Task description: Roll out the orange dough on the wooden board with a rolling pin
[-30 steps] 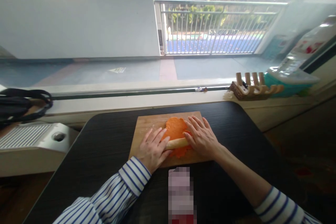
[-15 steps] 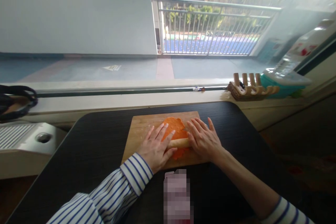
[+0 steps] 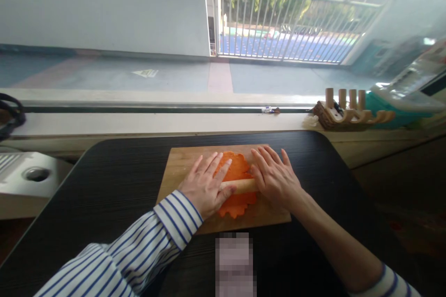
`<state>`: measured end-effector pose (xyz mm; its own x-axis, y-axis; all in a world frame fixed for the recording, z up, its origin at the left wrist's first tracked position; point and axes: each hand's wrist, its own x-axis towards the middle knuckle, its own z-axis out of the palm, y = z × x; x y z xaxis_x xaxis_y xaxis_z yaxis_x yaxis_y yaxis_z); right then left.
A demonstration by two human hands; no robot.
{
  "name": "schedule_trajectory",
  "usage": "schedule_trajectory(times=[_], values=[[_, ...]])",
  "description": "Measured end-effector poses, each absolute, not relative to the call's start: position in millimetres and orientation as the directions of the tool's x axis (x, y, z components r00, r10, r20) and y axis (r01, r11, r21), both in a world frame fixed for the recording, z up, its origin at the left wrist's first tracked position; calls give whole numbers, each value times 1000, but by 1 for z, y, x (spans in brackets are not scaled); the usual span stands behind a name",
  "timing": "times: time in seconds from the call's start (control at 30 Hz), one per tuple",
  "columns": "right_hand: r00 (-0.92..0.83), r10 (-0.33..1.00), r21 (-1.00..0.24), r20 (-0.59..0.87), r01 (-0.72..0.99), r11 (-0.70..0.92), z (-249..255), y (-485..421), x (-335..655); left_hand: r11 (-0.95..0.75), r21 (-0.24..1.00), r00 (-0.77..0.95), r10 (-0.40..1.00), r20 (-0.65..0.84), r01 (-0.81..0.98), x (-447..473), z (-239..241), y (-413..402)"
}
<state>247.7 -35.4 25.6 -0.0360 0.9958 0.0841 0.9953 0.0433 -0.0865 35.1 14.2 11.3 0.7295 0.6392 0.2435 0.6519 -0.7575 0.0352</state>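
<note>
A light wooden rolling pin (image 3: 243,186) lies across a flat, ragged-edged sheet of orange dough (image 3: 237,204). Beneath the dough is a wooden board (image 3: 177,171). My left hand (image 3: 205,185) rests flat over the pin's left end, fingers stretched out and apart, thumb along the near side. On the right end lies my right hand (image 3: 277,177), also with fingers extended and pointing away from me. Both ends of the pin are hidden under the hands. Dough shows on the far and near sides of the pin.
The board sits on a black table (image 3: 118,185) with rounded corners. Behind it runs a white windowsill (image 3: 156,123), carrying a basket with wooden pegs (image 3: 339,116) and a turquoise container (image 3: 386,106) at the right. A white appliance (image 3: 31,181) stands at left.
The view has tipped down and come closer. Both hands and the pin have moved slightly toward the board's far side, and more of the near part of the dough shows.
</note>
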Motion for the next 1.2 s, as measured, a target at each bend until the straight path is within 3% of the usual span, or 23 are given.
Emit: schedule_trajectory(times=[0.13,0.37,0.57,0.93,1.2], values=[[-40,994,-70,106,996,47,24,-52,246,-781,53,754,615,230,622,33,13,7],[3,1000,-112,-7,994,-4,31,0,253,-734,39,707,666,239,678,41,11,36],[46,997,-157,62,987,-36,30,26,254,-694,45,663,702,259,718,46,11,56],[-27,993,-69,116,997,35,25,-47,243,-787,42,763,609,217,616,35,13,12],[50,998,-152,28,987,-46,28,10,252,-720,41,693,681,237,693,48,11,52]])
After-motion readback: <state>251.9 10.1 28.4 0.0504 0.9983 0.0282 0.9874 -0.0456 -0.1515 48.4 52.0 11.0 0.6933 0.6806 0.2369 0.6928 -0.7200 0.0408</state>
